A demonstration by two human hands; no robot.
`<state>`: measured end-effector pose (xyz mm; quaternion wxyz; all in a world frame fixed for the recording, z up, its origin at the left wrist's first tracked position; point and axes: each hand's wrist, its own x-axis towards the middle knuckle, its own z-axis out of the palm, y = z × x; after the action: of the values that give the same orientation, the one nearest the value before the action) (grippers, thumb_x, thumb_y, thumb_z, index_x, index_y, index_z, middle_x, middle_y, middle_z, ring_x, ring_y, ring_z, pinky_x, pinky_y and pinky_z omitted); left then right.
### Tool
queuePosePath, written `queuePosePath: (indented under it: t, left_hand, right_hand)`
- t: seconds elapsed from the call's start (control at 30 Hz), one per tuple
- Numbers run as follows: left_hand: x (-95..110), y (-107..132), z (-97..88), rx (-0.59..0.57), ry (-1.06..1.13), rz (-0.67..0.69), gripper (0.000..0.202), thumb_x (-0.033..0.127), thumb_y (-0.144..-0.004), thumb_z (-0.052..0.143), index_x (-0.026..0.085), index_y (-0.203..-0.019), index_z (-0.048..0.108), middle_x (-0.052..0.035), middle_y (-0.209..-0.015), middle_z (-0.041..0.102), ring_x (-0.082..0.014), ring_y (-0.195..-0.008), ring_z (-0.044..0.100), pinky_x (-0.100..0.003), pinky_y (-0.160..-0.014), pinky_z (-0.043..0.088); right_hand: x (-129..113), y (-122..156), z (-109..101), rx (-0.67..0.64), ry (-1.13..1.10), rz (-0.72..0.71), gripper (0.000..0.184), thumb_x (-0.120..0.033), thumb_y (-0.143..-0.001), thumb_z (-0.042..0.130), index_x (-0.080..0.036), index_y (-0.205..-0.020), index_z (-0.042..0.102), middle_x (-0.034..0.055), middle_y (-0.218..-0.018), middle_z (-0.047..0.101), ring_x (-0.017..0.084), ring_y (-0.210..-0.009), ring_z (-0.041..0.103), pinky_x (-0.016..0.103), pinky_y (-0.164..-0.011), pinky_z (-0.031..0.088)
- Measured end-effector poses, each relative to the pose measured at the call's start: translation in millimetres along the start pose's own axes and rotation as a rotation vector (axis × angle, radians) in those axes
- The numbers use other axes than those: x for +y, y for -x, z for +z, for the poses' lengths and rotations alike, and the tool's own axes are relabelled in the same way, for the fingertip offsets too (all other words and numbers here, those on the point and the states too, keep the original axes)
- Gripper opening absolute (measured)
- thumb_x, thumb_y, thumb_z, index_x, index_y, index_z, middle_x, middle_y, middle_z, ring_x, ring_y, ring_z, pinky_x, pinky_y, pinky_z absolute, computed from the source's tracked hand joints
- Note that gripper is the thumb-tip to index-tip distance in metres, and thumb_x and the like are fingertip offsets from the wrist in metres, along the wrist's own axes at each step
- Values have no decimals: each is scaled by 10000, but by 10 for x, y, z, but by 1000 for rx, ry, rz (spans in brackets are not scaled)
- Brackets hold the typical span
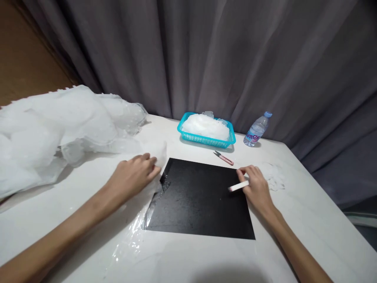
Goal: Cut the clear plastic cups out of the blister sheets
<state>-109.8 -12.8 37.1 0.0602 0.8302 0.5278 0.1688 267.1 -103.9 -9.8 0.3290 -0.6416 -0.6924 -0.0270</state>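
A black rectangular sheet (200, 200) lies flat on the table between my two hands. At its upper left edge, my left hand (135, 171) has its fingers closed on a thin, see-through white sheet (161, 151), which spreads out behind and below the hand. My right hand (255, 184) rests by the sheet's right edge, fingertips at its upper right corner. It grips a slim white stick-shaped tool (239, 186) with a dark, pinkish tip pointing left over the black surface. Shiny clear film (150, 208) covers the sheet's left margin.
Large bags of fluffy white material (59, 125) fill the table's left side. Behind the sheet are a blue basket (203, 139) heaped with white filling, pink-handled thread snips (225, 158) and a water bottle (255, 131). White scraps (275, 177) lie right of my right hand. A grey curtain (194, 59) hangs behind.
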Motion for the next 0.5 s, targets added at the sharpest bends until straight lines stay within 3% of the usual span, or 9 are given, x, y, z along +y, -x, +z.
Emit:
queuePosePath:
  t: [0.07,0.17,0.27,0.33,0.5]
  left_hand:
    - [270,107,40,-103,133,58,274,319,-949,570,223,-695,536,-38,-756,543,-198,-626,509,-329,-591,287]
    - [625,269,117,-294,428,147,295,363,-1029,510,218,-779,570,-22,-819,599,-206,-744,599,-322,-714,418]
    - [730,319,140,-434,634,262,249,399,-1079,477,230,-1037,655,-33,-1031,674,-212,-960,645,-316,-880,480]
    - [660,287,136,-408,656,296,244,395,-1084,483,246,-1163,659,-48,-1158,683,-224,-1075,636,-333,-970,474]
    - [442,199,187,-181,409,301,232,385,-1055,521,219,-1170,635,-91,-1215,641,-271,-1150,591,-401,-1005,471]
  right_hand:
    - [-224,39,58,-59,-87,-93,225,-340,-1079,479,-217,-1006,653,76,-937,680,254,-894,598,397,-812,470]
    - [-494,102,88,-158,-182,-213,215,-331,-1088,488,-203,-1148,650,68,-907,678,245,-862,611,389,-787,491]
    - [-623,157,58,-204,-243,-245,246,-328,-1086,493,-198,-1255,618,60,-891,672,241,-846,615,392,-784,500]
    - [-660,191,33,-251,-314,-226,261,-329,-1074,524,-206,-1293,592,52,-911,676,235,-871,626,388,-811,510]
    - [-767,292,86,-413,-436,-147,353,-368,-993,670,-233,-1309,585,57,-1024,697,237,-942,645,366,-842,514]
